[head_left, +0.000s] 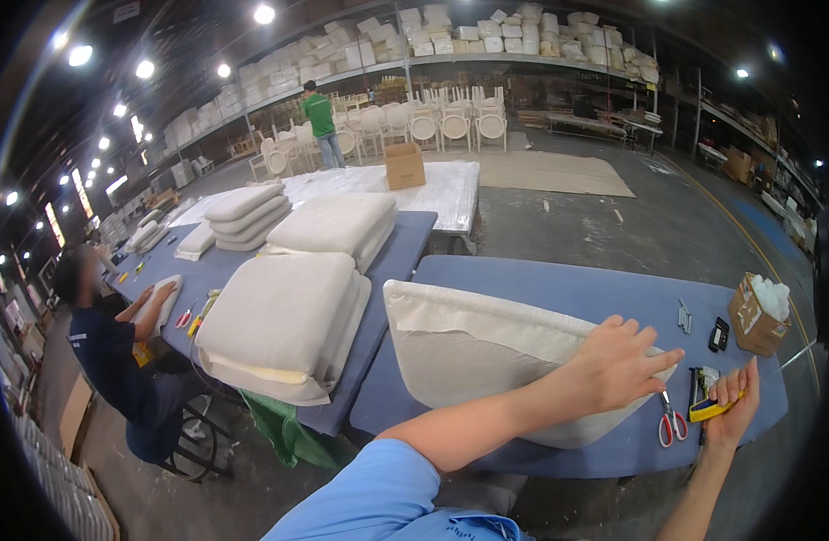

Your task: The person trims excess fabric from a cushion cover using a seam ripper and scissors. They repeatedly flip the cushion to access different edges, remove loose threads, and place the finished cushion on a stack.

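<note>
- While our left hand (617,365) lies flat with fingers spread on the cushion cover (487,347), it grips nothing; it presses the cover's right end, at about four o'clock from the middle of the view.
- Our right hand (732,401) sits at four o'clock too, nearer the rim, curled around a small yellow tool (714,410); we cannot tell what kind of tool it is.
- We see the cushion cover lying across the blue table (568,288), its pale beige fabric stretching from the centre toward our left hand.
- Between our two hands, red-handled scissors (672,424) lie on the table, just beside the cover's edge.
- At three o'clock we find an open cardboard box (755,317) with white stuffing, and near it a small black object (718,334) and a metal clip (684,316).
- At nine o'clock from centre, a stack of beige cushions (284,325) rests on a second blue table (401,248), with more cushions (333,224) behind it toward eleven o'clock.
- Farther out at nine o'clock, a seated person in dark blue (117,361) works at that table.
- At twelve o'clock, well apart from us, a person in a green shirt (321,115) stands among white chairs (455,126).
</note>
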{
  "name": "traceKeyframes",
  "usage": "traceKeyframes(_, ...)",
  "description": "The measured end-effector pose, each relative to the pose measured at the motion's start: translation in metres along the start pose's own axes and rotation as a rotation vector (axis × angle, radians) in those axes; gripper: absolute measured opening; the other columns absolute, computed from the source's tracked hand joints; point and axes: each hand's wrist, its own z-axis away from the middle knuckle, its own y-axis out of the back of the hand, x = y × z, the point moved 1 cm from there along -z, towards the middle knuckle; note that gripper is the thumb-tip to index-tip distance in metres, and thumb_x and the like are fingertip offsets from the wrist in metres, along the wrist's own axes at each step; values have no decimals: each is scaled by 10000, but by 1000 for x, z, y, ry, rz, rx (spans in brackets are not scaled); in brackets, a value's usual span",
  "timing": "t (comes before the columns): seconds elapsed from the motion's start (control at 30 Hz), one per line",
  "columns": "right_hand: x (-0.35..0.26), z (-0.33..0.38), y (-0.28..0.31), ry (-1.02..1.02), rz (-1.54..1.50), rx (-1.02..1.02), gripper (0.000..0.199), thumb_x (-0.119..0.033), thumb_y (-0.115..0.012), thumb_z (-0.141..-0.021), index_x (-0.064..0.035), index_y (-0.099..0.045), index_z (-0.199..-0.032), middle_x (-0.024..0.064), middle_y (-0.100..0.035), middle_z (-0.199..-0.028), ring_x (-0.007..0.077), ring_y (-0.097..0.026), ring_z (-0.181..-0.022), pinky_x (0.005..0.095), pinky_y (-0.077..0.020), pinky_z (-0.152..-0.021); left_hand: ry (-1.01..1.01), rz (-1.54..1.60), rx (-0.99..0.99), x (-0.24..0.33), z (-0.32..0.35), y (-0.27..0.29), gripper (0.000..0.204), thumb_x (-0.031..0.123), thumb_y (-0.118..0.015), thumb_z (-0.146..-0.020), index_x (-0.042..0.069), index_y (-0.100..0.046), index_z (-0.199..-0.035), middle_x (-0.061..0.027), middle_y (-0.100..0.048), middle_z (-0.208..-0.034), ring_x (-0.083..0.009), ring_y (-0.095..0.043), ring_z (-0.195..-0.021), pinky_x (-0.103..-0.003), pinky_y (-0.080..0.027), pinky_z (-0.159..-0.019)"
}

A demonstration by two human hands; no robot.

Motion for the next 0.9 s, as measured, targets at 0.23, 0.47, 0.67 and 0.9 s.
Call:
traceKeyframes(0.23, 7, 9, 15, 20, 22, 35, 423, -360, -516, -1124, -195, -419, -747, -63, -374, -555, 75, -352, -426, 269, -352, -489, -4, -19, -47, -6, 0, -1, 477, 468, -641, -997, 289, -632, -1439, -70, -649, -1096, -242, -626, -932, -386, -455, -813)
traceKeyframes(0.47, 13, 9, 22, 3, 40, 50, 415, -375, -523, -1120, -196, -417, -761, -66, -364, -566, 74, -360, -436, 274, -358, -498, 10, 10, -116, -3, -1, 1, 477, 453, -651, -990, 283, -635, -1436, -70, -650, -1063, -249, -630, -938, -391, -460, -815)
traceKeyframes(0.67, 19, 10, 17, -2, 45, 74, 408, -375, -524, -1119, -199, -417, -766, -69, -360, -568, 69, -358, -438, 268, -349, -499, 2, 13, -82, -3, 1, 0, 490, 449, -667, -981, 276, -635, -1438, -63, -644, -1029, -243, -619, -916, -384, -456, -809)
traceKeyframes(0.9, 20, 9, 27, -29, 59, 73, 426, -396, -539, -1109, -200, -419, -750, -67, -364, -564, 76, -362, -446, 277, -358, -510, -8, 12, -9, -1, 1, -1, 503, 452, -691, -964, 260, -646, -1427, -50, -634, -1007, -227, -603, -889, -365, -436, -778)
